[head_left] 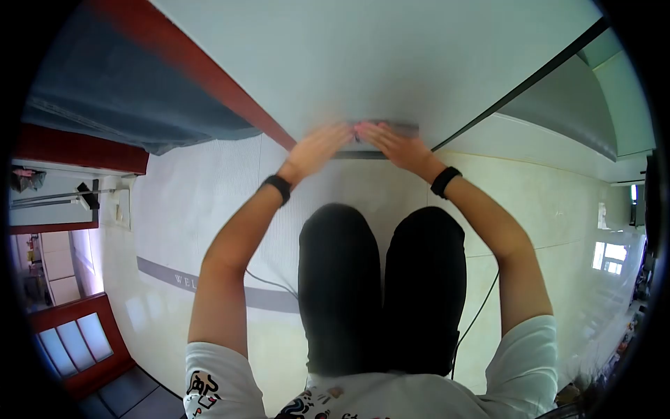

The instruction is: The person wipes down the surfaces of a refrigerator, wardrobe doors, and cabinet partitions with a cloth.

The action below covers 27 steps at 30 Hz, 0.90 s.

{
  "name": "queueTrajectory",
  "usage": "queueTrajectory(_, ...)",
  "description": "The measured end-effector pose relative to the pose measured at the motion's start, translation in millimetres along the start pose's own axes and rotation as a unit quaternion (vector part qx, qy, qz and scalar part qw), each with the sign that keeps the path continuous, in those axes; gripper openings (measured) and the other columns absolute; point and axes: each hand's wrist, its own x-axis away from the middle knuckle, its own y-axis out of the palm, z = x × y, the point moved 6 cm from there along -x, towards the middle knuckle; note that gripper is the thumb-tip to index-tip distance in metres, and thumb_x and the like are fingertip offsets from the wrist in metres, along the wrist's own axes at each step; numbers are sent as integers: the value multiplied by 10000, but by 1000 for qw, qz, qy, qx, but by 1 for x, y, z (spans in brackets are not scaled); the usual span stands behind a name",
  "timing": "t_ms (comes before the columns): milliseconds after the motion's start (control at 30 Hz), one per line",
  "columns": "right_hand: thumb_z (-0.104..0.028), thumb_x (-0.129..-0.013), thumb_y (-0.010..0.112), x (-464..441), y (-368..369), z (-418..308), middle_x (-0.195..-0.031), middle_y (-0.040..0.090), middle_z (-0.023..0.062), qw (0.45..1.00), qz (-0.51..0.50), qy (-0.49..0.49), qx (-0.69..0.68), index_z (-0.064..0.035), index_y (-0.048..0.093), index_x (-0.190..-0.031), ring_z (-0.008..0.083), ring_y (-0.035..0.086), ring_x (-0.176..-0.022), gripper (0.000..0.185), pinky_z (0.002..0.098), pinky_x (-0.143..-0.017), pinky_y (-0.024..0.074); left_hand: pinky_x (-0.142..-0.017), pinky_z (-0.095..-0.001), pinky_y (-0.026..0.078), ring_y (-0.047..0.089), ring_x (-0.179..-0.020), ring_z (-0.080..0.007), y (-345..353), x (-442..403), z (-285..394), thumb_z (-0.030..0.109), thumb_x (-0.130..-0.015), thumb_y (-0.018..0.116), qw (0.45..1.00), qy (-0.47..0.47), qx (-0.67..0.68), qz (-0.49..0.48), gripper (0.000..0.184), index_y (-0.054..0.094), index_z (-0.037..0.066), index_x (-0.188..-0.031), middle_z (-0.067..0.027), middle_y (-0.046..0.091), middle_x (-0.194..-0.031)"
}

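Note:
My left hand (pixel 319 149) and my right hand (pixel 399 146) reach forward to the bottom of a large pale grey panel (pixel 391 56). Their fingertips come together at the middle, beside a darker grey strip (pixel 408 130) low on the panel. Fingers on both hands look stretched out, though motion blurs them, the left more than the right. A small dark spot shows between the fingertips, too blurred to name. Each wrist wears a black band. Whether the fingertips press on the strip or only hover by it, I cannot tell.
A dark blue-grey cloth (pixel 132 84) hangs at the left beside a red-brown frame (pixel 223 91). Under my bent knees (pixel 342 265) lie pale floor tiles (pixel 530 202) and a ribbed mat (pixel 195 209) with a grey lettered band. Thin dark cables (pixel 478 311) run by both legs.

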Motion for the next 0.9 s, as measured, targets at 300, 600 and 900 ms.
queueTrajectory(300, -84, -938, 525, -2, -43, 38, -1599, 385, 39, 991, 78, 50, -96, -41, 419, -1509, 150, 348, -1476, 583, 317, -1204, 297, -1193, -452, 303, 416, -1430, -308, -31, -32, 2, 237, -925, 553, 995, -91, 27, 29, 602, 458, -23, -1459, -157, 438, -1543)
queueTrajectory(600, -85, -853, 652, -12, -230, 182, -1409, 554, 154, 929, 272, 225, 112, -44, 595, -1335, 331, 527, -1301, 487, 447, -1062, 435, -1160, -588, 271, 340, -1424, -520, -252, -160, -61, 234, -872, 614, 916, -197, -36, 347, 714, 400, -117, -1455, -323, 337, -1557)
queueTrajectory(900, 47, -753, 688, -4, -301, 236, -1042, 619, 139, 894, 394, 202, 69, -61, 698, -990, 309, 592, -921, 260, 374, -715, 505, -1119, -552, 363, 437, -1374, -482, -322, -207, -83, 157, -915, 533, 880, -158, -155, 421, 601, 423, -56, -1466, -303, 441, -1495)
